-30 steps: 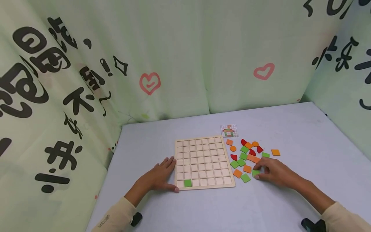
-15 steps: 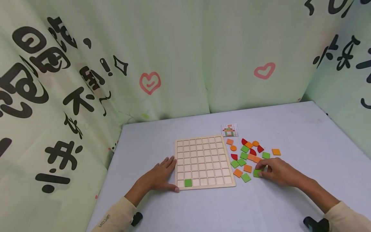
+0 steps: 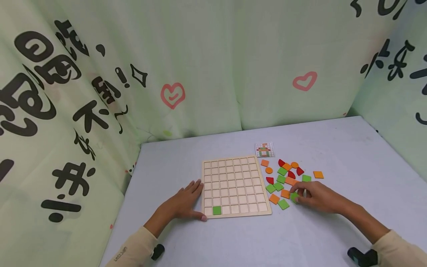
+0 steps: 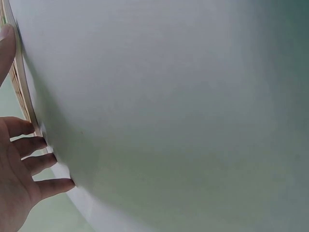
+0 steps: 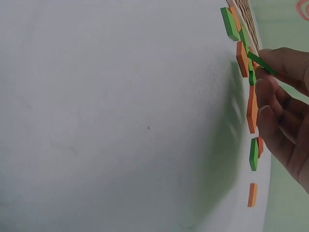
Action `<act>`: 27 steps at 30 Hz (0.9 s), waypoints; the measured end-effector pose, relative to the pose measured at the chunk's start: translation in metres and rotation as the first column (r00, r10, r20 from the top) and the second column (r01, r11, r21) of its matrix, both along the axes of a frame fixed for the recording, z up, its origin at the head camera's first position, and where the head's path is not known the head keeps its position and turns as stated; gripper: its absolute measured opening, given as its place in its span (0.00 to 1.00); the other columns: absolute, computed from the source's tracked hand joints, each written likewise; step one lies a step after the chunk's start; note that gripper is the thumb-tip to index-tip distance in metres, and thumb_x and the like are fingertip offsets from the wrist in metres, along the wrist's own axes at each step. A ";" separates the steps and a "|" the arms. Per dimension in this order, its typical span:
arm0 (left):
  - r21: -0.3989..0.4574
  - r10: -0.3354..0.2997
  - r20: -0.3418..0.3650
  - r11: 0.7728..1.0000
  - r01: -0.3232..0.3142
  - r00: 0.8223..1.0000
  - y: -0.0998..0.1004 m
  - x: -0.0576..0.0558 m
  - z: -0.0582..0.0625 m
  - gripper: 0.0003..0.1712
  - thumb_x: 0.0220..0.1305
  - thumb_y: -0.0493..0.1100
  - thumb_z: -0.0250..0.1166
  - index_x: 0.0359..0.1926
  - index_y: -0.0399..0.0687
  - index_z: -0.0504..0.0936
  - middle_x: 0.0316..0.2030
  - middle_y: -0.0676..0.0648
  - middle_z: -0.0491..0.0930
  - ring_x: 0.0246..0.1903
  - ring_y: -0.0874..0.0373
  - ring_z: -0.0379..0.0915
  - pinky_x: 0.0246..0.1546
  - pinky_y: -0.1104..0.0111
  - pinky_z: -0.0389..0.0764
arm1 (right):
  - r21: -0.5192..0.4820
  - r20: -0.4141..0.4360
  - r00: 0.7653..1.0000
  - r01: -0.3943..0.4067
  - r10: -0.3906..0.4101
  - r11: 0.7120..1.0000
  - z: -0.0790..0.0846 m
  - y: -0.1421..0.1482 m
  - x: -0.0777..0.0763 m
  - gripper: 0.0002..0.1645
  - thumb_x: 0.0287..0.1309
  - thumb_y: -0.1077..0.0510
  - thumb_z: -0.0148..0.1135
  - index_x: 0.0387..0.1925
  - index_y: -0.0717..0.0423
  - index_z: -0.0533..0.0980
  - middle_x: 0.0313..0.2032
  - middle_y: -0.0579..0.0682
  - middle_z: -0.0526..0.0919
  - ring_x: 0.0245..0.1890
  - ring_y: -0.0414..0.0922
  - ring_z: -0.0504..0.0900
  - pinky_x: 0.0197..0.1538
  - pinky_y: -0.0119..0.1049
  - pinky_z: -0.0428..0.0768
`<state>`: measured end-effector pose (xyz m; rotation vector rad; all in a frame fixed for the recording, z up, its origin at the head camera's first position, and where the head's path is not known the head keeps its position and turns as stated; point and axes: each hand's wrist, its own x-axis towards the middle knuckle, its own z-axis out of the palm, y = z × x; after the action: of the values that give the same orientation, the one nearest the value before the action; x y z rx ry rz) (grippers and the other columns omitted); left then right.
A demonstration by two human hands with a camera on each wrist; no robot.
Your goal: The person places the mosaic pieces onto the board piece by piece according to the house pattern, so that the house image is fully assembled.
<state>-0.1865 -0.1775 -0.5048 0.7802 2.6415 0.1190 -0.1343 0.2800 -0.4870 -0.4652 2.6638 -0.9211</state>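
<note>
My right hand (image 3: 318,197) pinches a green square tile (image 3: 294,197) between thumb and fingers, at the near right side of the scattered pieces. In the right wrist view that green tile (image 5: 259,62) is seen edge-on, tilted and raised off the table. My left hand (image 3: 185,203) rests along the left edge of a wooden grid board (image 3: 237,187), fingers spread and thumb at its near left corner. The left wrist view shows those straight fingers (image 4: 41,163) beside the board's edge (image 4: 24,92). One green tile (image 3: 217,210) lies in the board's bottom row, second cell from the left.
Right of the board lie several loose pieces: green squares (image 3: 283,204), orange squares (image 3: 274,199), orange discs (image 3: 268,170) and red quarter-rounds (image 3: 270,180). Behind them lies a small pattern card (image 3: 264,150). A printed curtain (image 3: 213,66) hangs behind the white table (image 3: 233,244).
My right hand has drawn the green tile up and slightly left, turning it in its fingers. The left hand and the board have stayed in place.
</note>
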 end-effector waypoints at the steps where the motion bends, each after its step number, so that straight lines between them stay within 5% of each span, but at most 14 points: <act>1: 0.001 0.001 0.002 1.000 -0.001 1.000 0.000 0.000 0.000 0.71 0.47 0.81 0.65 0.79 0.43 0.51 0.80 0.42 0.48 0.79 0.43 0.44 0.70 0.42 0.63 | -0.006 -0.005 1.000 -0.002 0.002 1.000 0.000 -0.001 0.000 0.15 0.59 0.58 0.70 0.48 0.51 0.82 0.31 0.40 0.77 0.27 0.35 0.71 0.29 0.27 0.74; 16: 0.009 0.009 0.010 1.000 -0.009 1.000 0.000 0.000 0.003 0.71 0.47 0.80 0.66 0.79 0.44 0.51 0.80 0.43 0.48 0.79 0.44 0.44 0.70 0.42 0.62 | -0.090 -0.037 0.999 -0.009 0.006 0.996 0.002 -0.023 -0.010 0.19 0.58 0.56 0.71 0.51 0.55 0.82 0.32 0.40 0.80 0.31 0.36 0.74 0.31 0.27 0.77; 27: 0.002 0.009 0.026 1.000 -0.009 1.000 0.002 0.000 0.006 0.70 0.48 0.80 0.66 0.79 0.44 0.50 0.80 0.44 0.48 0.79 0.44 0.44 0.71 0.42 0.62 | -0.154 0.020 0.999 -0.022 0.026 0.988 0.004 -0.040 -0.016 0.20 0.60 0.59 0.69 0.54 0.59 0.81 0.35 0.45 0.79 0.33 0.39 0.77 0.33 0.28 0.79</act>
<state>-0.1862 -0.1759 -0.4985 0.7626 2.6206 0.1339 -0.1500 0.2395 -0.4831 -0.5169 2.5724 -1.1231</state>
